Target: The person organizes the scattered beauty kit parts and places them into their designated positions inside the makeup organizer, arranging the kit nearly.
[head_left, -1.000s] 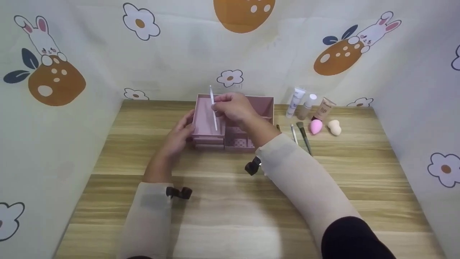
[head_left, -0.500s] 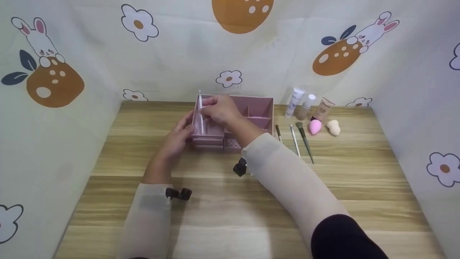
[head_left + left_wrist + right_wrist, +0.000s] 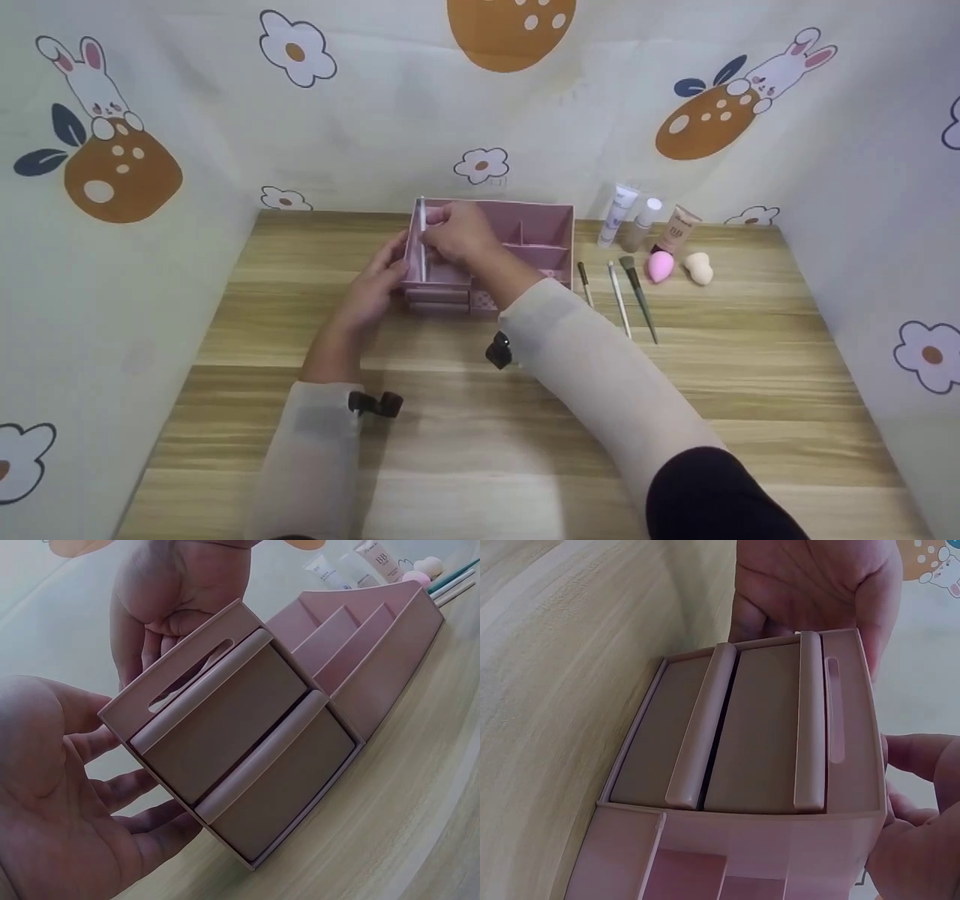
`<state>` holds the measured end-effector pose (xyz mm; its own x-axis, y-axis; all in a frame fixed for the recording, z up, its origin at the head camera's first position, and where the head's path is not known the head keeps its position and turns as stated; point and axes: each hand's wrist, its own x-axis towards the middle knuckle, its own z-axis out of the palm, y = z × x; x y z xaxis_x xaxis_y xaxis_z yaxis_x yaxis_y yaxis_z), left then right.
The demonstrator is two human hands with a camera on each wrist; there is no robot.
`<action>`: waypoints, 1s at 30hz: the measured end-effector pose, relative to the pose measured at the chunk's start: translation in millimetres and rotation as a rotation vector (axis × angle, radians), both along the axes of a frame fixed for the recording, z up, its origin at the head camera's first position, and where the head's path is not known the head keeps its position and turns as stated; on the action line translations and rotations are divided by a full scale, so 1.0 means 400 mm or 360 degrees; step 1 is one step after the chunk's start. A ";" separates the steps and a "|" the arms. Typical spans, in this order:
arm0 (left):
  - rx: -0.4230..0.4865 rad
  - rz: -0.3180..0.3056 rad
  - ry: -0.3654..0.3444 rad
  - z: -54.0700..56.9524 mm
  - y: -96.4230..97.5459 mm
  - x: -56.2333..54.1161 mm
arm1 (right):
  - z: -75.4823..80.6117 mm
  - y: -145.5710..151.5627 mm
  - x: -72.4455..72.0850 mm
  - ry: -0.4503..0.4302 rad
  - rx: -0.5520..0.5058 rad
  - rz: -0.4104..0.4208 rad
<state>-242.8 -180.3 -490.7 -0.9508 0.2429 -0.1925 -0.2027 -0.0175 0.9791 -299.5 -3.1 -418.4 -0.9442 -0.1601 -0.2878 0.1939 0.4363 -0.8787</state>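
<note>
A pink makeup organizer (image 3: 551, 219) stands near the back of the table. My left hand (image 3: 370, 289) rests against its left side, thumb at the top corner and fingers along the wall in the left wrist view. My right hand (image 3: 465, 238) is over the shallow top tray (image 3: 447, 271), pinching a slim white stick (image 3: 423, 244) that lies lengthwise along the tray's left wall. Two closed drawers (image 3: 225, 709) sit under this tray. In both wrist views the front panel (image 3: 855, 720) hides the stick and my right fingertips.
Right of the organizer lie a short dark-tipped brush (image 3: 584, 279), a white brush (image 3: 619, 296) and a green brush (image 3: 639, 300). Behind them are a white tube (image 3: 616, 217), a bottle (image 3: 642, 226), a beige tube (image 3: 677, 229), and pink (image 3: 660, 267) and cream sponges (image 3: 699, 268).
My right hand has moved left and lowered the white stick from above the tray down along its left wall. The left hand has stayed at the organizer's side.
</note>
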 end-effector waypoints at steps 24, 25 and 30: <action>0.0071 -0.0055 0.0036 -0.005 0.000 -0.003 | -0.002 0.000 -0.002 0.0104 0.0256 0.0083; 0.0075 -0.0051 0.0029 -0.004 -0.001 -0.002 | -0.001 0.001 0.000 0.0095 0.0208 0.0066; 0.0051 -0.0042 -0.0009 -0.002 0.002 -0.001 | 0.011 0.033 0.020 0.0048 -0.0076 -0.0011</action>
<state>-243.3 -179.4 -491.4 -0.9429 0.2738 -0.1895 -0.2090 -0.0434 0.9770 -291.6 10.0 -413.8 -0.9535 -0.1664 -0.2511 0.1696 0.3924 -0.9040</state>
